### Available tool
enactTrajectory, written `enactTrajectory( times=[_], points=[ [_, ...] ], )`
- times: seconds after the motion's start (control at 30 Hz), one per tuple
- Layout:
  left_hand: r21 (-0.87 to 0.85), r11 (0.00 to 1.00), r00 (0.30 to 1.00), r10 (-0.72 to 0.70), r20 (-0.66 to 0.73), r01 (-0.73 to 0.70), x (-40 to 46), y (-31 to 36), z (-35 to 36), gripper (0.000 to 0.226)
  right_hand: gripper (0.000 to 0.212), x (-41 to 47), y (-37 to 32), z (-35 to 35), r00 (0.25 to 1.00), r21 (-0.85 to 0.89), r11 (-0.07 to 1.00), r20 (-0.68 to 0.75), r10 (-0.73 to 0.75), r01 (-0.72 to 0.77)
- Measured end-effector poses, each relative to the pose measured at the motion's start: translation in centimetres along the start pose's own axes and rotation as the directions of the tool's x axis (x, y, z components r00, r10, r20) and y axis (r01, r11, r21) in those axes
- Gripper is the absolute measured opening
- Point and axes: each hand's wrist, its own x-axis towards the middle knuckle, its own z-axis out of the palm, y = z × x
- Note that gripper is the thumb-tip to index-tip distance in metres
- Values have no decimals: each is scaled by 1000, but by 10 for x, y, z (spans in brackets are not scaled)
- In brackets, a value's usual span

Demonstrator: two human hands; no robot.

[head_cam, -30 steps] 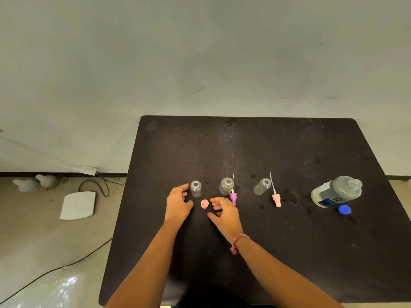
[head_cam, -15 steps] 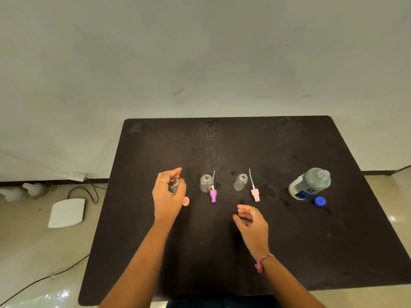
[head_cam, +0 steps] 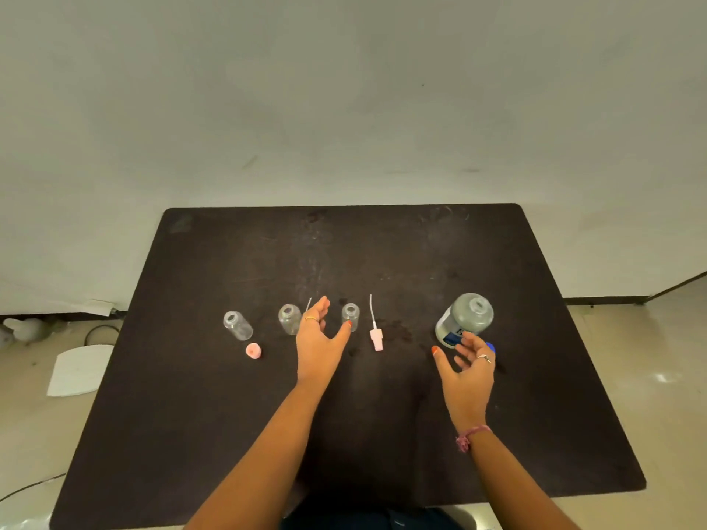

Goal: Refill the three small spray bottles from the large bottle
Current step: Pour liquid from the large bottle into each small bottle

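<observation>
a dark table [head_cam: 382, 434] seen from above, with both of the person's bare hands reaching out over it. the landmark is the big bottle [head_cam: 463, 319], standing upright and uncapped near the table's right side, its open mouth facing up; its long axis is vertical. the right hand [head_cam: 468, 367] sits just in front of the big bottle, on the person's side of it, fingers spread wide and loosely curved, holding nothing; the fingertips look close to the bottle's base or just touching it, and which is hard to tell. a blue cap [head_cam: 491, 346] peeks out behind those fingers. this hand is much the nearer one, so the likely next move is a short reach forward to wrap the bottle's side. to the left of the big bottle lie a pink sprayer [head_cam: 376, 338], then a small open bottle [head_cam: 350, 316], then the left hand [head_cam: 319, 338], open and empty, thumb tip at that small bottle. further left stand a second small bottle [head_cam: 289, 318] and a third [head_cam: 237, 325], with a pink top [head_cam: 253, 351] beside the third. all three small bottles look uncapped and seem not yet filled.
</observation>
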Motion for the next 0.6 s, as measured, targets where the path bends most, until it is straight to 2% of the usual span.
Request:
enactTrajectory(
  times=[0.2, 0.33, 0.47, 0.6],
  points=[
    [113, 990, 996, -84, -18, 85, 10, -12, 27, 72, 47, 25, 6, -18, 999, -33, 998, 10, -47, 47],
    [146, 984, 995, -95, -29, 98, 15, -16, 37, 69, 63, 43, 8, -25, 999, -68, 997, 13, -38, 39],
    [183, 977, 994, -105, -42, 111, 20, -21, 44, 61, 86, 60, 7, -25, 994, -30, 999, 109, -10, 13],
    [176, 974, 989, -136, -58, 145, 22, -22, 50, 53, 84, 71, 7, -20, 979, -42, 998, 203, -28, 37]
  ],
)
